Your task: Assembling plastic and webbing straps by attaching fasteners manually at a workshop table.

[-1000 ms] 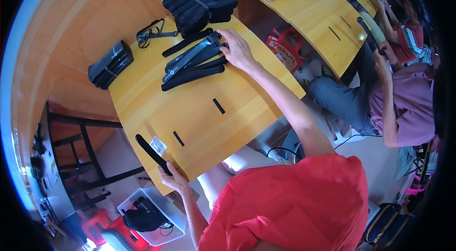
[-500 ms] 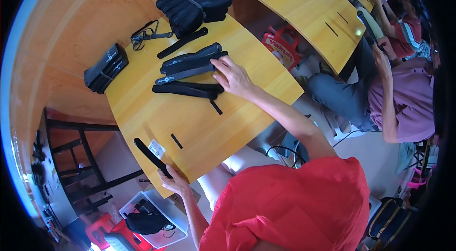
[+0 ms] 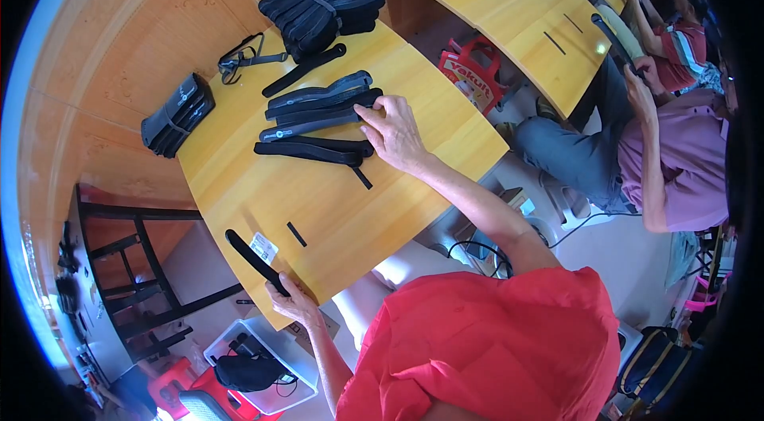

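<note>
My right hand [image 3: 394,133] rests on the yellow wooden table [image 3: 334,206], its fingertips on the near end of a row of flat black straps [image 3: 318,107]. One more black strap [image 3: 310,151] lies just in front of that row, next to the hand. My left hand [image 3: 293,303] is at the table's near edge, pinching the lower end of a long black strap [image 3: 253,259] that lies over the edge beside a small white tag [image 3: 263,247].
A big bundle of black straps [image 3: 322,9] sits at the table's far end, a smaller bundle [image 3: 177,114] at the far left, with a loose strap with buckles [image 3: 243,61] between. A second table [image 3: 517,7] with seated people [image 3: 668,142] stands right. A white bin [image 3: 255,357] is on the floor.
My right hand drew back toward me from the far straps to the near end of the row, and one strap now lies apart in front. The left hand stayed put.
</note>
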The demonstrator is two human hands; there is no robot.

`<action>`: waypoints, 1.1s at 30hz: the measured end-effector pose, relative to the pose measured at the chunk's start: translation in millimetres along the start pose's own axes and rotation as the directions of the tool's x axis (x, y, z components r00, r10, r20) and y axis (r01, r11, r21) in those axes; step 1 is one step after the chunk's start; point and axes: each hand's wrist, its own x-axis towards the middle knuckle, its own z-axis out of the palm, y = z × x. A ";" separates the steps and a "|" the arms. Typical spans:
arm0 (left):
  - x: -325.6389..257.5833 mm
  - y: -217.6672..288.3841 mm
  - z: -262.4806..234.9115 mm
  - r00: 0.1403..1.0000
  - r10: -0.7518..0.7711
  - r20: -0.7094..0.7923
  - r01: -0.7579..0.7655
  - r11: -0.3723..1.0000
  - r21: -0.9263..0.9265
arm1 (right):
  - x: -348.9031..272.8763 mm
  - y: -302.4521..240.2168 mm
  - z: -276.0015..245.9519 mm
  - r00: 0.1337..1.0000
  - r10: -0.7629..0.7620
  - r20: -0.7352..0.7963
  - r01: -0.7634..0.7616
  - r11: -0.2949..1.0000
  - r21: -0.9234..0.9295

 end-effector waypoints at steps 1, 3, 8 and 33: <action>0.1 0.3 -0.1 1.000 -0.001 0.004 0.001 1.000 0.000 | 0.8 1.9 1.3 0.998 -0.023 -0.063 0.023 1.000 0.009; -0.9 9.0 -1.7 0.999 -0.049 0.022 0.049 0.999 0.003 | 2.5 6.1 3.8 0.991 -0.044 -0.125 0.047 0.999 0.016; 0.3 13.2 -1.7 0.995 -0.089 0.035 0.088 0.996 0.035 | 2.7 17.8 11.8 0.989 -0.035 -0.145 0.045 0.997 0.067; 72.8 123.1 149.3 0.803 -0.240 0.546 0.223 0.970 0.098 | 3.1 27.2 12.6 0.994 0.095 -0.058 -0.074 0.952 0.297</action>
